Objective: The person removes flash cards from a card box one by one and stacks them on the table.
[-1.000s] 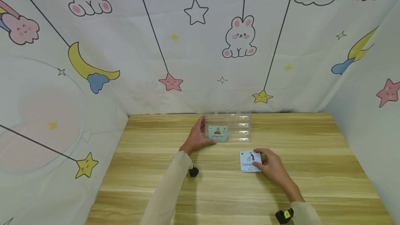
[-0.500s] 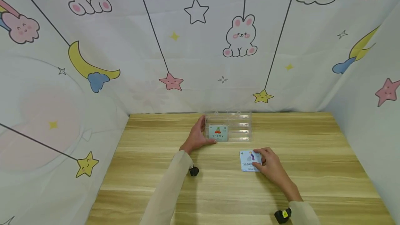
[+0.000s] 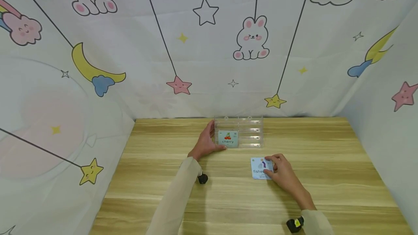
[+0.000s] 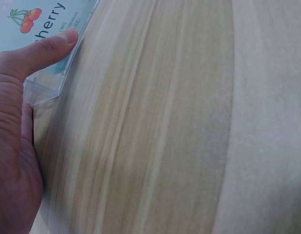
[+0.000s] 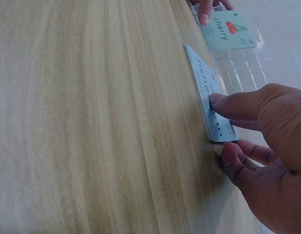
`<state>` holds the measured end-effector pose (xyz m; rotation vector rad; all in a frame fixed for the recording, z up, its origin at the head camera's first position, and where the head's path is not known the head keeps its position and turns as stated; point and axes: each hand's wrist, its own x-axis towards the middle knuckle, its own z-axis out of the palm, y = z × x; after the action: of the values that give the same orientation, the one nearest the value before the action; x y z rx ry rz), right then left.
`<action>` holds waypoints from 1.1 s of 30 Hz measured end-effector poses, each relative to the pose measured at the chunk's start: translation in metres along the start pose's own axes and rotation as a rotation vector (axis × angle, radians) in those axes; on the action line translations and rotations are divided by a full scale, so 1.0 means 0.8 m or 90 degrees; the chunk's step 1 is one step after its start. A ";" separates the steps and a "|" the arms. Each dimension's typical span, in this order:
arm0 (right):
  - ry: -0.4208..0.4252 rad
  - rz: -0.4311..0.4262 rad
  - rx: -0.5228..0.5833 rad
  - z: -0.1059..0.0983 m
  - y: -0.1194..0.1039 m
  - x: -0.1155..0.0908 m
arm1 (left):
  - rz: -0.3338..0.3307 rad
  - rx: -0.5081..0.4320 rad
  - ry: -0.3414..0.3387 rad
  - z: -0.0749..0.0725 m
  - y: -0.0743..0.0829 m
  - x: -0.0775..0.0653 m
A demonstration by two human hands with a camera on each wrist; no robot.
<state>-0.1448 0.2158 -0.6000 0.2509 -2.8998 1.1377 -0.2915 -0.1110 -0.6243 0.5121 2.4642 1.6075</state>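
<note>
A clear plastic card rack (image 3: 250, 134) with stepped ledges stands at the back of the table. My left hand (image 3: 205, 143) grips its left end, fingers behind and thumb along the lower front. In its left half sits a pale green flash card (image 3: 228, 141) printed "cherry"; the left wrist view has my thumb (image 4: 55, 48) lying over the card's lower edge. In front of the rack, my right hand (image 3: 286, 173) pinches a small stack of pale blue flash cards (image 3: 257, 166) by the right side. The top card shows a fisherman, and my thumb (image 5: 238, 105) covers part of its word.
The wooden tabletop (image 3: 235, 198) ends at the back against a white cloth (image 3: 209, 57) printed with rabbits, stars and moons. Cloth also hangs along the left and right sides. The rack stands close to the back cloth.
</note>
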 end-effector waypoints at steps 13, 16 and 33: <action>-0.009 -0.004 -0.019 -0.002 0.000 0.002 | 0.010 -0.007 0.002 0.001 -0.001 0.000; -0.008 -0.008 -0.017 -0.002 0.000 0.002 | 0.011 -0.008 0.003 0.001 -0.002 0.001; 0.010 -0.024 -0.014 -0.007 0.001 0.007 | 0.010 -0.005 0.004 0.001 -0.004 0.001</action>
<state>-0.1508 0.2188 -0.5961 0.2935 -2.8799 1.0971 -0.2928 -0.1112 -0.6272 0.5270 2.4624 1.6269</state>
